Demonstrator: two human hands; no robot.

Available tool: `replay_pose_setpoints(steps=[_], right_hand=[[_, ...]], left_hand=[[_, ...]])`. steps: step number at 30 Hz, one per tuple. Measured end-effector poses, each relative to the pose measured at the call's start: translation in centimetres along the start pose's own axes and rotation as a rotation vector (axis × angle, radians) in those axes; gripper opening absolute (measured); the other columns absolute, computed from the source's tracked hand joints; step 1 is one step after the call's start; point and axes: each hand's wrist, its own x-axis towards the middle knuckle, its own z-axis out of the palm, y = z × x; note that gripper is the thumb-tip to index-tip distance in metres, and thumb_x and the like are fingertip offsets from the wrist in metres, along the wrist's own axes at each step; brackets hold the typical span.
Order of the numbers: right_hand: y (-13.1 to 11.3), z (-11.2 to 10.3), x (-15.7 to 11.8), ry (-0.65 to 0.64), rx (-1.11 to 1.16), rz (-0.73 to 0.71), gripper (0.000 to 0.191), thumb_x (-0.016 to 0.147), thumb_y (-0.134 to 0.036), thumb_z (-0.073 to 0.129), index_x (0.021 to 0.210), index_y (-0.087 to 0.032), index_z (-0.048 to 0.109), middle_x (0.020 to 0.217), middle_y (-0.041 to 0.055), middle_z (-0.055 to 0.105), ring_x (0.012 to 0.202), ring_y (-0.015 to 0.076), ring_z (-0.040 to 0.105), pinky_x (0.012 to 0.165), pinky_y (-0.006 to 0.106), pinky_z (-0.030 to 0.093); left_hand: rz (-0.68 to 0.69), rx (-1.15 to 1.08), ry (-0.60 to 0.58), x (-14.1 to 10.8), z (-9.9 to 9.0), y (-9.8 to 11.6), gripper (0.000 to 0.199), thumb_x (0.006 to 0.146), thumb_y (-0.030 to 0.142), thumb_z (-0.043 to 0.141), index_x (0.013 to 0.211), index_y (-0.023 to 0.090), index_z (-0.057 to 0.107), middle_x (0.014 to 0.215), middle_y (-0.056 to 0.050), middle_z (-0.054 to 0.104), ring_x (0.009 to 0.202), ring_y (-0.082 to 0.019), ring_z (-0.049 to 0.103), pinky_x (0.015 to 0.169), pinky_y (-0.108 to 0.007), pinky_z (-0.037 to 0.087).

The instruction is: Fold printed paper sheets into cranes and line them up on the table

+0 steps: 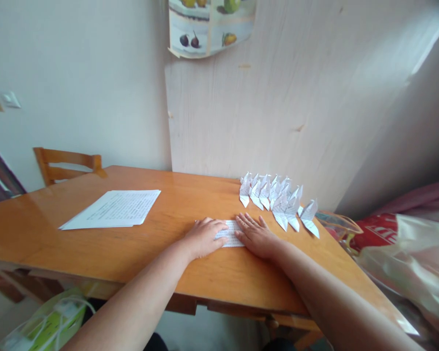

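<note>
A small folded sheet of printed paper (pixel 231 234) lies flat on the wooden table (pixel 149 258), near its front edge. On the paper's left end rests my left hand (pixel 205 237), palm down, thumb and fingers apart. My right hand (pixel 256 235) lies flat over the right end, its fingers spread. Behind and to the right stand several folded paper pieces (pixel 278 197) with upright points, grouped in rows. A stack of printed sheets (pixel 119 208) is on the left part of the table.
A wooden chair (pixel 68 158) stands beyond the table's left end. Bags (pixel 406 248) crowd the right edge. Below the front left edge is a green bag with white cables (pixel 54 324). A fruit picture (pixel 212 27) hangs on the wall behind.
</note>
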Motion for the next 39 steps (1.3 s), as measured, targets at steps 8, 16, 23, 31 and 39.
replay_pose_setpoints(steps=[8,16,23,31,39], right_hand=[[-0.2,-0.2,-0.2,0.011,0.008,-0.010,0.070,0.103,-0.054,0.017,0.160,-0.013,0.020,0.166,0.0100,0.017,0.154,0.0274,0.011,0.122,0.055,0.006],[-0.2,0.0,-0.1,0.018,0.013,-0.009,0.071,0.102,-0.056,0.017,0.160,-0.014,0.021,0.166,0.0099,0.017,0.154,0.0284,0.010,0.121,0.060,0.007],[0.0,0.2,0.2,0.009,0.021,0.001,0.070,0.102,-0.054,0.018,0.160,-0.016,0.020,0.167,0.0103,0.015,0.154,0.0296,0.009,0.119,0.063,0.006],[0.1,0.4,0.3,0.025,0.027,-0.005,0.069,0.102,-0.054,0.019,0.160,-0.016,0.021,0.167,0.0085,0.016,0.154,0.0283,0.010,0.119,0.063,0.007],[0.2,0.4,0.4,0.009,0.010,0.004,0.070,0.102,-0.055,0.016,0.160,-0.016,0.020,0.167,0.0089,0.015,0.154,0.0291,0.009,0.120,0.063,0.006]], left_hand=[[-0.027,-0.013,-0.073,0.0,-0.8,0.4,0.042,0.101,0.045,0.036,0.136,0.033,0.056,0.150,0.002,0.052,0.135,-0.023,0.046,0.113,-0.039,0.033],[-0.125,0.003,-0.173,0.8,-2.1,1.7,0.049,0.094,0.061,0.044,0.133,0.033,0.056,0.133,-0.004,0.062,0.123,-0.028,0.054,0.102,-0.040,0.043],[-0.216,0.056,-0.093,1.3,-1.3,2.9,0.059,0.084,0.071,0.054,0.124,0.028,0.058,0.134,-0.006,0.060,0.123,-0.032,0.052,0.097,-0.041,0.045],[-0.242,0.049,-0.066,1.4,-0.9,3.0,0.062,0.077,0.073,0.061,0.120,0.029,0.059,0.131,-0.005,0.062,0.120,-0.031,0.054,0.094,-0.039,0.045],[-0.245,-0.005,-0.202,1.0,-2.8,2.6,0.066,0.077,0.062,0.066,0.136,0.033,0.055,0.139,-0.004,0.059,0.127,-0.031,0.054,0.105,-0.042,0.039]])
